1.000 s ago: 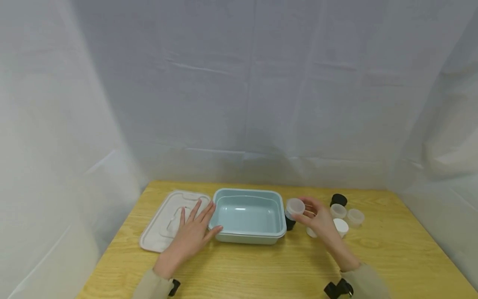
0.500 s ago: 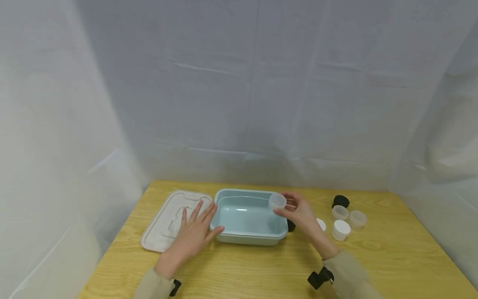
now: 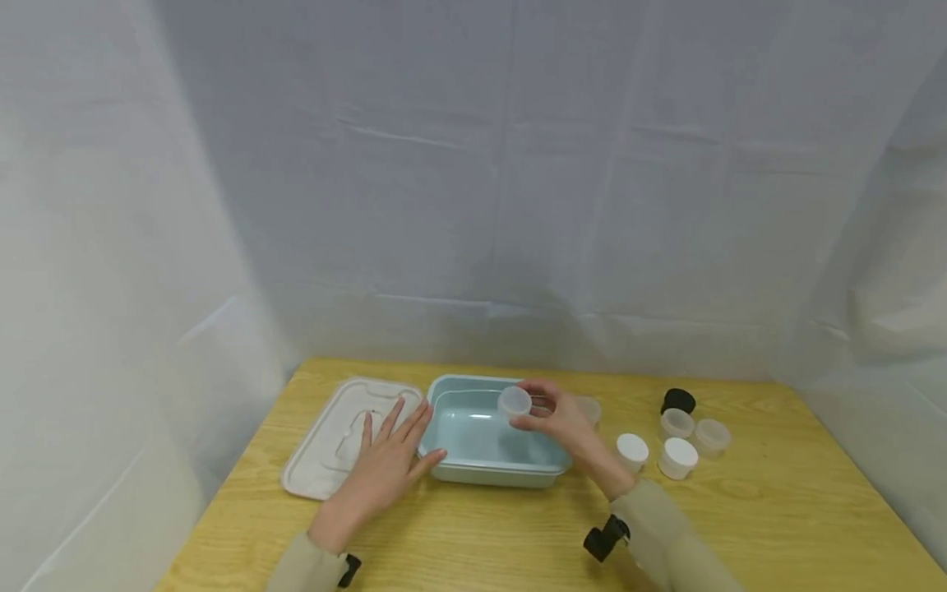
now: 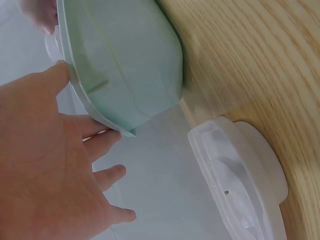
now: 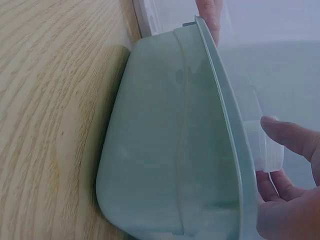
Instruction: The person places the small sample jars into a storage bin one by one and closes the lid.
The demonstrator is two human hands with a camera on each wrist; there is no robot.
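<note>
My right hand pinches a small translucent jar by its side and holds it above the light blue tub, over the tub's far middle. In the right wrist view the jar sits between my fingertips just past the tub's rim. My left hand lies flat with spread fingers. Its fingers rest on the white lid and its thumb touches the tub's left front corner. The left wrist view shows the left hand against the tub, with the lid beside it.
Right of the tub on the wooden table stand small jars: two white ones, translucent ones, a black one, and one more behind my right hand. White sheeting hangs behind and at both sides.
My right hand has carried the translucent jar leftward from beside the tub's right end to above its middle. The left hand has stayed on the lid and tub.
</note>
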